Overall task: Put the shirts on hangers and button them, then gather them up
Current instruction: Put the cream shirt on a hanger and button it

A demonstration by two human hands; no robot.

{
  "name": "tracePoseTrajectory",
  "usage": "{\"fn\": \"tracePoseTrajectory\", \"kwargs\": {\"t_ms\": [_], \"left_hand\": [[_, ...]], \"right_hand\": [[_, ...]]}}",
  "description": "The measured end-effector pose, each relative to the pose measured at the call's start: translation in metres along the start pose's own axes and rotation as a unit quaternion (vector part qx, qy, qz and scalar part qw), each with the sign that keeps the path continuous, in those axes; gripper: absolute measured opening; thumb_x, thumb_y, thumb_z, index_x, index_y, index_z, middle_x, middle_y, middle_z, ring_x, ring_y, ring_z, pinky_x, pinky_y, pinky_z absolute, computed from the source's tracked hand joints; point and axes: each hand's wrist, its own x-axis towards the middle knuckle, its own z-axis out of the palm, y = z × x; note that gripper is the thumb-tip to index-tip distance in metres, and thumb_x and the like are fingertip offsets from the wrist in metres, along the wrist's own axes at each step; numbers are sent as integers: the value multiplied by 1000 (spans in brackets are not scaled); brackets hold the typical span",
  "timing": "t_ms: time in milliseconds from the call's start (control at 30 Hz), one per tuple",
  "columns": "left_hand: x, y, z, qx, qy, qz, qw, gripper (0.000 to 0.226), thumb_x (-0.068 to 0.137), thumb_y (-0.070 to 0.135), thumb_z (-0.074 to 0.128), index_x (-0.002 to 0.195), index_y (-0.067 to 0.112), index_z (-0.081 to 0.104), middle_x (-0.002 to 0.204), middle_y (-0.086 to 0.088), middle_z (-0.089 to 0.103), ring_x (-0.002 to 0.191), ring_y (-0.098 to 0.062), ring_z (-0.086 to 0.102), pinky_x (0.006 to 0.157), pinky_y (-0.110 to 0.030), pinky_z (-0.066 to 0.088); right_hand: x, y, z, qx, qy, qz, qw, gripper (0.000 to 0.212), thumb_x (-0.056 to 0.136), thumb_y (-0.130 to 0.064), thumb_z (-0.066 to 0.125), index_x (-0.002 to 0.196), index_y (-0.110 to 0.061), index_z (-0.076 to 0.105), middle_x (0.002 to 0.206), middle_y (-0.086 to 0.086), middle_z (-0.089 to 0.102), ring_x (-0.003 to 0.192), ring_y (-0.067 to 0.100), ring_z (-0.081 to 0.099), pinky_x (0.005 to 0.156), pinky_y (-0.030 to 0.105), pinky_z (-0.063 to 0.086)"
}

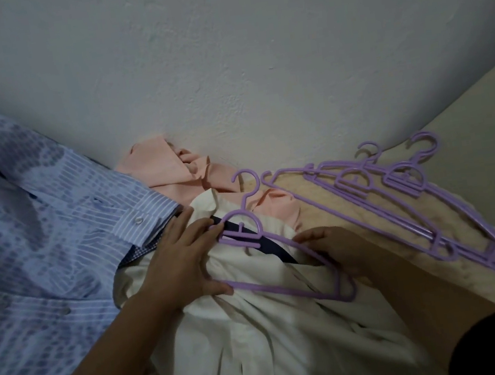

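1. L hand (175, 261) grip: thumb and fingers curled on the purple hanger (281, 258), thumb on its bottom bar, fingertips by the neck.
2. R hand (334, 249) grip: fingers curl over hanger's right arm and the white shirt (261, 338) collar; can't tell how tight.
3. No readable labels or writing.
4. Hanger lies on white shirt, between both hands.
5. Blue striped shirt (35, 249) at left; pink shirt (168, 173) far, against wall (253, 59).
6. Spare purple hangers (406, 196) piled right, apart from hands.
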Motion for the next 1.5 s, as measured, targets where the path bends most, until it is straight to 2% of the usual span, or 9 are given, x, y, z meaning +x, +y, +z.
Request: {"fn": "tracePoseTrajectory", "kwargs": {"t_ms": [200,333,467,833,1000,1067,1133,1233,1500], "left_hand": [[-1,-1,-1,18,-3,9,1000,105,54,86,54,140,27,45,140,-1,48,143,-31,20,111,-52,20],[5,5,-7,28,2,2,1000,103,52,86,53,137,29,50,136,-2,51,140,-33,23,116,-48,8],[22,14,-19,75,44,28,996,99,53,86,54,128,24,61,122,-6,59,127,-36,37,110,-49,14],[52,47,-3,121,13,-86,989,97,50,87,53,123,24,63,110,-7,61,107,-29,48,98,-47,33],[50,43,3,117,7,-87,989,105,50,87,57,132,22,56,123,-9,55,120,-32,41,106,-50,31],[46,39,9,109,6,-97,989,107,49,87,58,133,21,55,126,-10,53,124,-33,39,109,-52,28],[45,39,15,107,8,-101,989,106,49,86,60,131,20,56,126,-11,53,125,-34,38,110,-54,27],[46,38,19,100,19,-105,989,105,46,86,62,125,18,61,119,-12,55,120,-35,41,106,-54,31],[45,37,20,95,17,-109,989,105,47,87,61,127,19,60,123,-13,54,122,-35,39,107,-53,31]], "right_hand": [[-8,-28,-19,58,93,-53,993,27,95,2,43,83,-10,64,75,9,62,50,12,59,44,22,49],[-16,-65,-32,4,181,-137,974,30,96,-1,42,77,-15,61,46,-7,52,29,2,33,33,13,25],[-27,-100,-40,-25,236,-195,952,32,94,-1,43,74,-19,60,64,-1,51,32,-1,39,35,12,28],[-49,-56,47,293,107,-81,947,26,92,13,37,77,-1,53,76,17,62,61,24,62,47,23,50],[-36,-34,42,94,179,-132,971,12,92,-7,55,99,-17,55,99,7,59,81,10,57,66,18,49],[-36,-21,28,-45,187,-146,970,42,79,-12,72,114,-19,51,103,-2,56,86,1,54,69,10,46],[-36,-2,12,-229,217,-136,939,78,62,-26,85,129,-20,46,114,-4,53,102,9,52,87,24,46],[-38,24,-10,-420,206,-148,871,90,60,-39,84,137,-21,40,120,-3,53,114,17,48,98,33,33],[-37,40,-19,-370,235,-215,873,45,85,-15,63,128,-17,49,88,-3,60,86,24,61,76,34,46]]}}
